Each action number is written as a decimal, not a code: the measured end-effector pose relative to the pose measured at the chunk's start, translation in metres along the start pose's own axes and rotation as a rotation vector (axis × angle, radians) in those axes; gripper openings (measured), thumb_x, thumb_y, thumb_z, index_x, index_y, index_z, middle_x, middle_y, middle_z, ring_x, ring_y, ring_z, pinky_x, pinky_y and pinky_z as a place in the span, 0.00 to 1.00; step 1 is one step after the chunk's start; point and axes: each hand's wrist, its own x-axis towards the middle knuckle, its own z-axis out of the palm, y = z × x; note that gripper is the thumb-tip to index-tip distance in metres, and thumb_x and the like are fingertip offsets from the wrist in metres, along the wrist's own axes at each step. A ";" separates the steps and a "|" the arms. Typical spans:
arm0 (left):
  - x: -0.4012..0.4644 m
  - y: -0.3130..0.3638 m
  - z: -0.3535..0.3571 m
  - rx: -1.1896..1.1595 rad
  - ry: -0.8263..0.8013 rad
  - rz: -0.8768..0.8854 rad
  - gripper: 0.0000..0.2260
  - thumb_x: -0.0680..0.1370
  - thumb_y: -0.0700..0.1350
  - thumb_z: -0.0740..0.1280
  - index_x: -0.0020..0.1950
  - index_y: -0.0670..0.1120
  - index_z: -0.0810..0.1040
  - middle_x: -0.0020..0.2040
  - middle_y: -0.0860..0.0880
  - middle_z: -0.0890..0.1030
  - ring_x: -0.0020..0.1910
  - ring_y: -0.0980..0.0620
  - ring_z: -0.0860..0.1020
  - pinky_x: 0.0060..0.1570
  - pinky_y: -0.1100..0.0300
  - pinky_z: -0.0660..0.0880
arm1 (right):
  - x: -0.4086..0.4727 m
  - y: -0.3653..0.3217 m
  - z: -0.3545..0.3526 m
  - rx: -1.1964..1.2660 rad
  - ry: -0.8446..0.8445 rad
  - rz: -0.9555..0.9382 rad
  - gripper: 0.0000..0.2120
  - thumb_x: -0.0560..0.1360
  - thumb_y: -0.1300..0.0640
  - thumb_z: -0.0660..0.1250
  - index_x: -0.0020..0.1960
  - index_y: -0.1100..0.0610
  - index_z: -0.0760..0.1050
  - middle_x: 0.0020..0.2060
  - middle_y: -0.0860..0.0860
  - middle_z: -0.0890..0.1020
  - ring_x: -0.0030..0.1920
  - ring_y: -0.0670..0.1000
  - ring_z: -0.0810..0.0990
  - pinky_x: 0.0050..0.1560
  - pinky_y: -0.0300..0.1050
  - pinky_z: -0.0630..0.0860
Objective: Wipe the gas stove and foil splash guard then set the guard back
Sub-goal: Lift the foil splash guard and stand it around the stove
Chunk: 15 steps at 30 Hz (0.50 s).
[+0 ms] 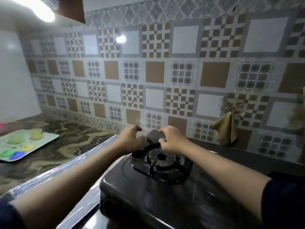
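A black single-burner gas stove (165, 200) fills the lower middle, its burner and pan support (160, 160) toward the back. The shiny foil splash guard (74, 164) runs along the stove's left side from the bottom left up to the wall. My left hand (130, 140) is curled at the guard's far end, fingers bent over its top edge. My right hand (173, 140) reaches past the burner, its fingers closed on a dark pad-like thing (152, 138) at the stove's back edge. What that dark thing is stays unclear.
A patterned tiled wall (165, 76) stands just behind the hands. On the marbled counter (66, 139) to the left lies a pale tray (49, 138) with coloured items. A brown cloth (227, 129) hangs from a wall hook at the right.
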 end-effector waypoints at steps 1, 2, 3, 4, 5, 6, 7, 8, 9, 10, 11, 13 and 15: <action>-0.009 -0.018 -0.013 0.007 0.021 -0.034 0.17 0.76 0.45 0.67 0.63 0.42 0.74 0.62 0.41 0.76 0.59 0.44 0.76 0.61 0.52 0.72 | 0.006 -0.018 0.008 0.006 -0.009 -0.035 0.18 0.75 0.57 0.62 0.63 0.63 0.71 0.61 0.59 0.74 0.62 0.59 0.73 0.57 0.48 0.73; -0.016 -0.034 -0.024 0.019 0.029 -0.062 0.17 0.75 0.45 0.68 0.62 0.41 0.75 0.61 0.41 0.77 0.59 0.44 0.76 0.61 0.52 0.72 | 0.010 -0.033 0.015 0.002 -0.013 -0.068 0.18 0.75 0.58 0.62 0.62 0.64 0.72 0.60 0.60 0.75 0.61 0.59 0.74 0.55 0.48 0.73; -0.025 -0.054 -0.037 0.040 0.031 -0.102 0.16 0.75 0.45 0.68 0.62 0.41 0.76 0.61 0.41 0.77 0.59 0.45 0.76 0.61 0.53 0.72 | 0.016 -0.052 0.027 -0.003 -0.035 -0.102 0.17 0.74 0.58 0.62 0.61 0.64 0.72 0.60 0.59 0.76 0.60 0.59 0.75 0.56 0.49 0.74; -0.033 -0.075 -0.048 0.062 0.027 -0.142 0.16 0.75 0.45 0.68 0.61 0.41 0.76 0.61 0.42 0.78 0.60 0.45 0.76 0.60 0.54 0.72 | 0.022 -0.069 0.038 -0.016 -0.071 -0.138 0.18 0.74 0.58 0.61 0.62 0.63 0.72 0.61 0.59 0.76 0.61 0.59 0.74 0.58 0.50 0.74; -0.041 -0.099 -0.061 0.087 0.021 -0.187 0.16 0.75 0.45 0.69 0.61 0.41 0.76 0.61 0.42 0.78 0.60 0.46 0.76 0.60 0.55 0.73 | 0.030 -0.088 0.053 -0.039 -0.116 -0.182 0.18 0.75 0.57 0.62 0.63 0.62 0.71 0.62 0.59 0.75 0.62 0.58 0.73 0.60 0.50 0.73; -0.046 -0.120 -0.070 0.112 0.002 -0.221 0.16 0.75 0.46 0.69 0.61 0.42 0.76 0.61 0.42 0.78 0.60 0.46 0.76 0.60 0.56 0.73 | 0.036 -0.102 0.064 -0.062 -0.152 -0.222 0.19 0.75 0.56 0.62 0.64 0.62 0.71 0.64 0.58 0.74 0.64 0.58 0.72 0.62 0.49 0.71; -0.052 -0.138 -0.077 0.134 -0.021 -0.251 0.16 0.75 0.47 0.69 0.61 0.42 0.76 0.61 0.42 0.78 0.60 0.46 0.76 0.60 0.56 0.73 | 0.041 -0.113 0.074 -0.081 -0.176 -0.264 0.20 0.76 0.56 0.62 0.65 0.61 0.70 0.65 0.58 0.73 0.65 0.57 0.71 0.63 0.48 0.69; -0.057 -0.157 -0.084 0.157 -0.040 -0.281 0.17 0.75 0.47 0.69 0.61 0.42 0.76 0.61 0.43 0.78 0.60 0.46 0.76 0.60 0.56 0.73 | 0.047 -0.125 0.086 -0.095 -0.197 -0.308 0.20 0.76 0.56 0.63 0.66 0.61 0.70 0.65 0.58 0.73 0.66 0.57 0.71 0.64 0.48 0.69; -0.062 -0.179 -0.092 0.181 -0.054 -0.318 0.17 0.75 0.48 0.68 0.61 0.41 0.75 0.62 0.43 0.77 0.61 0.46 0.75 0.60 0.58 0.72 | 0.057 -0.139 0.101 -0.113 -0.223 -0.348 0.20 0.76 0.56 0.63 0.65 0.61 0.71 0.65 0.58 0.74 0.66 0.57 0.71 0.65 0.48 0.69; -0.067 -0.203 -0.101 0.207 -0.064 -0.359 0.17 0.76 0.47 0.67 0.62 0.41 0.75 0.63 0.43 0.77 0.61 0.47 0.75 0.59 0.59 0.71 | 0.067 -0.156 0.118 -0.142 -0.259 -0.378 0.19 0.76 0.56 0.63 0.65 0.61 0.71 0.64 0.58 0.74 0.65 0.58 0.72 0.64 0.50 0.70; -0.071 -0.223 -0.108 0.236 -0.076 -0.388 0.18 0.76 0.47 0.67 0.62 0.41 0.74 0.63 0.43 0.76 0.62 0.47 0.75 0.58 0.60 0.70 | 0.078 -0.168 0.132 -0.181 -0.303 -0.394 0.19 0.76 0.56 0.64 0.65 0.61 0.70 0.64 0.58 0.75 0.65 0.58 0.72 0.64 0.51 0.71; -0.077 -0.260 -0.120 0.275 -0.101 -0.462 0.19 0.76 0.48 0.66 0.64 0.40 0.73 0.65 0.42 0.75 0.62 0.46 0.74 0.58 0.60 0.69 | 0.100 -0.190 0.161 -0.261 -0.381 -0.425 0.20 0.76 0.55 0.65 0.66 0.60 0.69 0.65 0.57 0.75 0.65 0.58 0.73 0.64 0.52 0.71; -0.082 -0.294 -0.132 0.305 -0.131 -0.535 0.20 0.77 0.50 0.66 0.65 0.40 0.72 0.66 0.42 0.74 0.63 0.45 0.73 0.58 0.60 0.68 | 0.123 -0.210 0.192 -0.340 -0.440 -0.443 0.22 0.75 0.55 0.65 0.67 0.59 0.68 0.66 0.57 0.74 0.65 0.58 0.73 0.65 0.52 0.71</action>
